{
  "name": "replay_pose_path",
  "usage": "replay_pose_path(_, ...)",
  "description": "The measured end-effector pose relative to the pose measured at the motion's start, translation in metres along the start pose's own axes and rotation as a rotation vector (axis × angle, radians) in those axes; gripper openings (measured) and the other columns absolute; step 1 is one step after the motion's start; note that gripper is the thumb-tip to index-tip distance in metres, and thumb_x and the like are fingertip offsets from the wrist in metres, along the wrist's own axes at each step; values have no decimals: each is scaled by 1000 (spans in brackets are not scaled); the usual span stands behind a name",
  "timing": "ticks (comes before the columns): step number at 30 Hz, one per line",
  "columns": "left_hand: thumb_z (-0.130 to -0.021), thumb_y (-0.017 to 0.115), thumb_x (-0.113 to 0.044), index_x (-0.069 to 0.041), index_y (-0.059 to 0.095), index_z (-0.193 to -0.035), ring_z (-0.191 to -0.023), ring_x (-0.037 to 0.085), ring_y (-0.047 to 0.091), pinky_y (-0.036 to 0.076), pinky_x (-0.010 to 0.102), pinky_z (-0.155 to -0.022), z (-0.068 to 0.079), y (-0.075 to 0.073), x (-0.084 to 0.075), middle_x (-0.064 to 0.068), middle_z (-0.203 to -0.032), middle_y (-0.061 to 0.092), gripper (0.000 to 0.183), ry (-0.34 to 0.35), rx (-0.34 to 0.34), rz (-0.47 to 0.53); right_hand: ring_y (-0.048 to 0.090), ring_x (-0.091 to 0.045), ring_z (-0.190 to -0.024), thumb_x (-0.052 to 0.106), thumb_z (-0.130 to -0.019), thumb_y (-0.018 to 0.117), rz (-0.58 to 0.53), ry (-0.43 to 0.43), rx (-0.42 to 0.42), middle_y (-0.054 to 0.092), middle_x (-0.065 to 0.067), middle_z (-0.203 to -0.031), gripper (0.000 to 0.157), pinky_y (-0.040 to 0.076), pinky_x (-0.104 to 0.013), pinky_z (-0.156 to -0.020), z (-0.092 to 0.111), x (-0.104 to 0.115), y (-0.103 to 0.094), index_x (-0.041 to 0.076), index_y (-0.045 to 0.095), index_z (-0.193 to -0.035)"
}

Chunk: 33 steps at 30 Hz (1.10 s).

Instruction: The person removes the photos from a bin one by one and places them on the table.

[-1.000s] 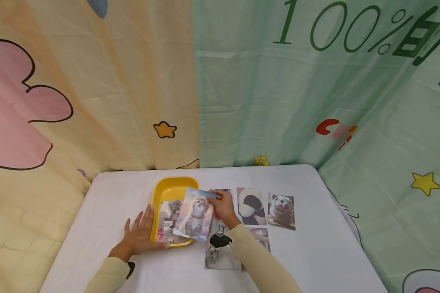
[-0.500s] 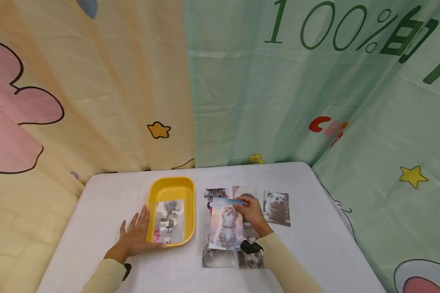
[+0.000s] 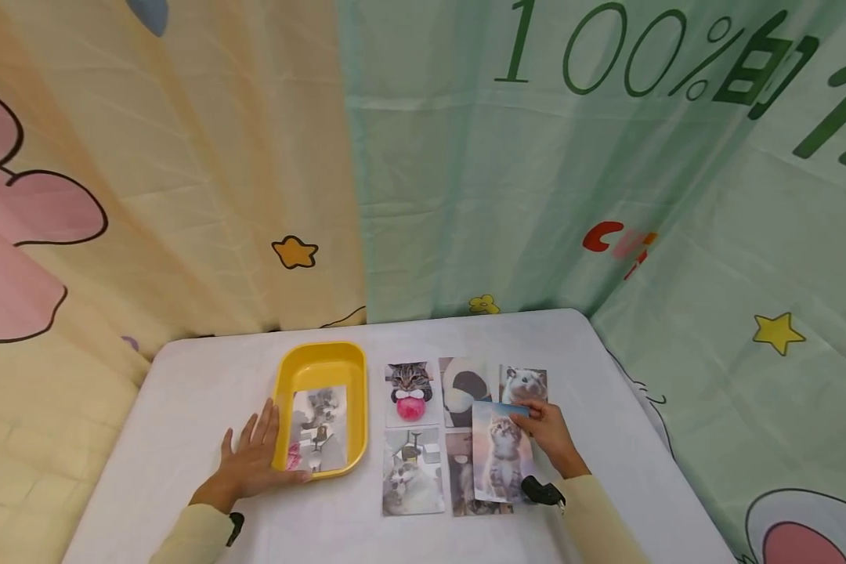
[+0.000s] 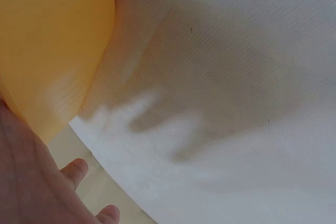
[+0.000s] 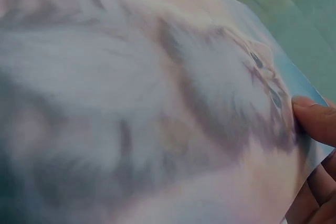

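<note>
My right hand pinches the top right corner of a kitten photo card with a pink and blue background. The thumb lies over the card's face in the right wrist view. The card overlaps a lower card and the bottom of a hamster card. My left hand rests with spread fingers along the left side of a yellow tray, its thumb at the near rim. Inside the tray lies a greyish photo card. The left wrist view shows the tray's yellow outer wall.
Left of the held card, a cat card with a pink ball and a white cat card lie on the white table. A black-and-white animal card lies behind. Printed curtains stand along the table's back edge.
My right hand has carried the kitten card from over the tray's right side rightward across the laid-out cards. The left hand has stayed at the tray. The head view has shifted slightly.
</note>
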<state>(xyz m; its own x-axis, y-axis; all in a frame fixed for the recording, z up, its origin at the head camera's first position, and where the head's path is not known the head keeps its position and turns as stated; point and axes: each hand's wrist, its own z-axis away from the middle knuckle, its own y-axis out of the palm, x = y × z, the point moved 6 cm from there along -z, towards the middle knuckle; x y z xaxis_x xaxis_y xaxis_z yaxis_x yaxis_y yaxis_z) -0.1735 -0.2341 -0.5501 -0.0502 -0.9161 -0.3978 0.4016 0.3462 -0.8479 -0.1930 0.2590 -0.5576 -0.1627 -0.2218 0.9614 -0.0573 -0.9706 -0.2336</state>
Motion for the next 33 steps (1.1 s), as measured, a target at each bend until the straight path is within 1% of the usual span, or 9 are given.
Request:
replay_pose_path(4,-64,68,-75,11,-3,-148,-138,52,0,-18,70,-101,1,0,1,26,-157,-12,140,2,-5,8,61,-9,-73,5,-89,67,9,47,-22,71,-12,-93,31,50,-23,-63,8,-18,-25,-11,61,-116)
replay_pose_path(10,-65,69,-73,11,-3,-148,-138,52,0,-17,70,-102,2,0,2,26,-157,-12,139,1,-4,13,52,-9,-62,9,-90,67,69,98,-38,64,-2,-77,32,46,-24,-58,19,-40,-50,-8,62,-116)
replay_pose_path(15,-65,68,-74,11,-3,-149,-139,52,-1,-17,70,-102,0,2,3,26,-157,-12,139,-2,-1,2,53,-10,-64,9,-89,68,133,106,-57,63,-1,-75,29,47,-25,-60,27,-53,-60,-8,64,-112)
replay_pose_path(19,-65,69,-74,10,-3,-149,-139,52,1,-15,71,-103,1,2,2,26,-157,-11,139,3,-10,3,43,-9,-54,6,-89,68,142,107,-76,50,1,-64,27,40,-23,-52,28,-56,-60,-7,65,-112)
replay_pose_path(22,-65,69,-73,10,-3,-149,-138,52,1,-14,71,-103,2,0,0,26,-157,-11,138,7,-18,7,44,-9,-53,3,-89,66,133,100,-86,54,0,-65,27,40,-23,-50,28,-55,-57,-9,63,-113)
replay_pose_path(24,-65,70,-73,10,-3,-149,-138,52,1,-14,71,-103,2,0,-1,26,-157,-10,138,7,-19,10,50,-10,-57,2,-89,65,124,105,-91,61,-1,-71,27,43,-24,-52,27,-54,-56,-9,62,-114)
replay_pose_path(26,-65,70,-73,10,-3,-149,-138,52,1,-14,71,-103,3,0,-1,26,-157,-10,138,8,-17,10,49,-11,-56,2,-89,65,145,108,-95,59,-1,-69,28,43,-24,-52,27,-53,-55,-8,63,-115)
replay_pose_path(31,-65,69,-73,10,-3,-149,-139,52,1,-14,71,-103,2,-1,-2,26,-157,-10,138,13,-18,11,55,-13,-68,8,-87,70,305,71,-170,63,-12,-82,29,47,-25,-60,31,-46,-61,-2,67,-114)
replay_pose_path(33,-65,69,-73,10,-2,-149,-139,51,1,-14,71,-103,2,-1,-3,26,-157,-9,138,18,-20,8,61,-19,-83,8,-87,70,361,45,-221,68,-16,-98,28,50,-26,-68,34,-43,-64,-1,68,-113)
